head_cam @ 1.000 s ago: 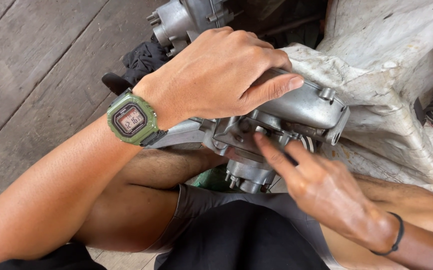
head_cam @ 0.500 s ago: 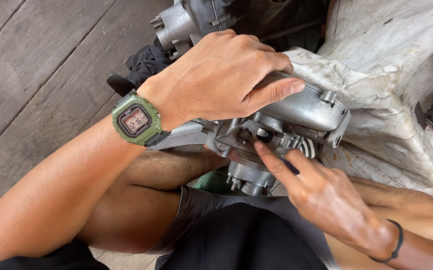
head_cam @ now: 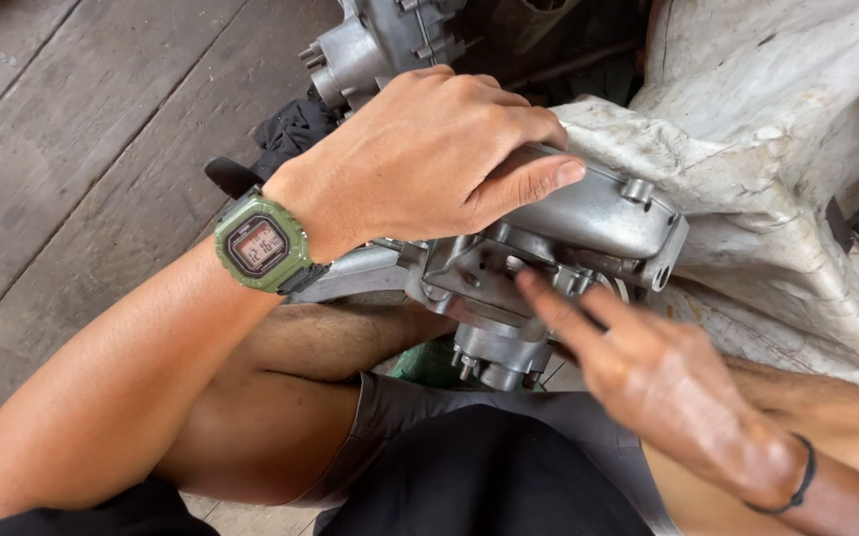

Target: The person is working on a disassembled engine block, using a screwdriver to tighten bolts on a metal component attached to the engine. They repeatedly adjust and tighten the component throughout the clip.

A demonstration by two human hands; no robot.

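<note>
Left hand (head_cam: pixel 429 154): our palm grips the grey engine casing (head_cam: pixel 588 223), frame centre.
Right hand (head_cam: pixel 667 382): our fingers spread, fingertip touching the casing's underside.

Right hand (head_cam: pixel 677 382) slightly lower and blurred, fingertips (head_cam: pixel 533 288) now on the metal engine casing's (head_cam: pixel 588 213) underside.

One head-worn camera looks steeply down, close over the lap and wooden floor (head_cam: pixel 72 129).

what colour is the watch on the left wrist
Olive green case with a dark face, on the watch beside the left hand; the head view shows it clearly.
</note>
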